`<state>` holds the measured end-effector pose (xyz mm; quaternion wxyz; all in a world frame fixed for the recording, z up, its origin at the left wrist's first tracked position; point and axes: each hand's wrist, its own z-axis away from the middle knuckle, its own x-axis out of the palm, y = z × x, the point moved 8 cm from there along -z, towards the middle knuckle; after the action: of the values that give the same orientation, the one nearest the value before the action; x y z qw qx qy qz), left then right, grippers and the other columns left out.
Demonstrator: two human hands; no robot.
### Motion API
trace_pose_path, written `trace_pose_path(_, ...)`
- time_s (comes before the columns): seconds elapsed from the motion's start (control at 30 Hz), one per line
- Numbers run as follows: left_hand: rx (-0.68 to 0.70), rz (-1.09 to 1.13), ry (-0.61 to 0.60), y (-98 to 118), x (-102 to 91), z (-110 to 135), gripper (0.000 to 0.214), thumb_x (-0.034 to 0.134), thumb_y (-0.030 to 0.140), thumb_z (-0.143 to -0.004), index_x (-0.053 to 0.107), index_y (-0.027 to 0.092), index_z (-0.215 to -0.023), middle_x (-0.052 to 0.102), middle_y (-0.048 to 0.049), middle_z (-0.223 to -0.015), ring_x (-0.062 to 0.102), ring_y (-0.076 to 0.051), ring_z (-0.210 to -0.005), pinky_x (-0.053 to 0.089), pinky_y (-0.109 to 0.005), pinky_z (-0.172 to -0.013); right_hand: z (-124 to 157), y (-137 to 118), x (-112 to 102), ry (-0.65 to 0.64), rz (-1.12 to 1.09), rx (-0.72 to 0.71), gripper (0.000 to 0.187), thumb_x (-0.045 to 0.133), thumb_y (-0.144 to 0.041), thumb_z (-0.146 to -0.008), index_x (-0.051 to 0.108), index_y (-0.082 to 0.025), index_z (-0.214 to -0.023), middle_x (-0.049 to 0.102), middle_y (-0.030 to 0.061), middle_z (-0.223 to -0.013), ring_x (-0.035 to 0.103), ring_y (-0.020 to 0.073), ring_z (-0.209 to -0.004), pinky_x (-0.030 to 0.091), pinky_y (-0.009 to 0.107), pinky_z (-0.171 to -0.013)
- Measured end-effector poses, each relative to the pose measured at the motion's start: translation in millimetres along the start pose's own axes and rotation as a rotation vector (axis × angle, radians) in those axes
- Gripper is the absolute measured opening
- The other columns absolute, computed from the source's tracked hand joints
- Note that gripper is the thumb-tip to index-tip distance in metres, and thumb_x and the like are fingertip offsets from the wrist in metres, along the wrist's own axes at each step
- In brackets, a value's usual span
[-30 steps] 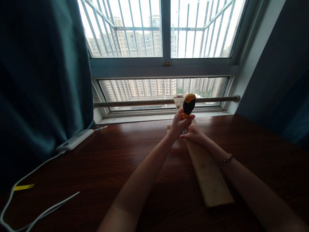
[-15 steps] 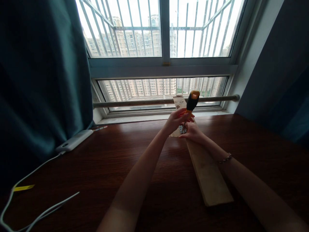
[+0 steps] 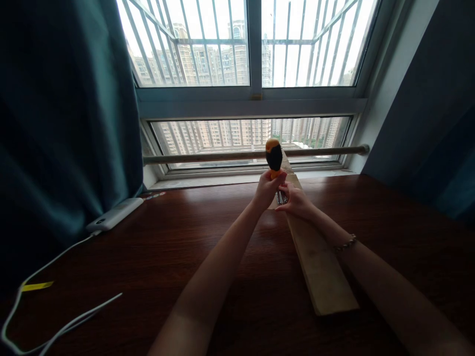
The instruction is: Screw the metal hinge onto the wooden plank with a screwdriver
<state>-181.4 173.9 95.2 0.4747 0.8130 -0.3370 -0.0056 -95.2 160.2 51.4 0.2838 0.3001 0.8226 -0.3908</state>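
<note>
My left hand is wrapped round the lower end of a screwdriver with a black and yellow handle. The handle points up and its shaft is mostly hidden behind my fingers. A small shiny metal fitting, perhaps a hinge, lies just below, at the left edge of a long wooden board. Thumb and fingers of my right hand close round this fitting, and the hand rests on the board. Whether the screwdriver's tip touches a screw is too small to tell.
The board lies lengthwise on a dark wooden table, its far end near the window rail. At the left are a white power strip, white cables and a yellow strip. A dark curtain hangs beside them.
The screwdriver's handle has swung left, from leaning right to nearly upright. My left hand has turned with it and its grip has shifted. My right hand stays on the metal fitting.
</note>
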Motion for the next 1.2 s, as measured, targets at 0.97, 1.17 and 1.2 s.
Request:
trace_pose_path(0.97,0.126,-0.157,0.027,19,-5.8,-7,0.026,0.065,0.036,-0.070,0.049,0.017,-0.075,0.050,0.0041,-0.060,0.048,-0.008,-0.052,0.040,-0.023,-0.053,-1,12,3,-0.031,-0.171,0.009,0.065,0.083,-0.032,-0.048,0.055,-0.020,-0.105,0.055,0.0087,-0.109,0.053,0.0283,-0.105,0.047,0.041,-0.088)
trace_pose_path(1.17,0.148,-0.196,0.128,29,-18.3,-5,0.023,0.075,0.026,-0.057,0.061,0.016,-0.073,0.058,0.0019,-0.072,0.054,-0.009,-0.068,0.041,-0.024,-0.068,-1,10,2,-0.029,-0.114,0.013,0.064,0.082,-0.036,-0.049,0.056,-0.018,-0.104,0.053,0.0087,-0.110,0.055,0.0267,-0.100,0.047,0.040,-0.087)
trace_pose_path(1.2,0.142,-0.199,0.133,29,-19.6,-5,0.022,0.075,0.026,-0.057,0.062,0.016,-0.072,0.059,0.0018,-0.071,0.054,-0.009,-0.068,0.041,-0.024,-0.069,-1,9,1,-0.031,-0.108,0.011,0.063,0.081,-0.037,-0.049,0.055,-0.018,-0.104,0.053,0.0087,-0.110,0.055,0.0264,-0.099,0.047,0.040,-0.086)
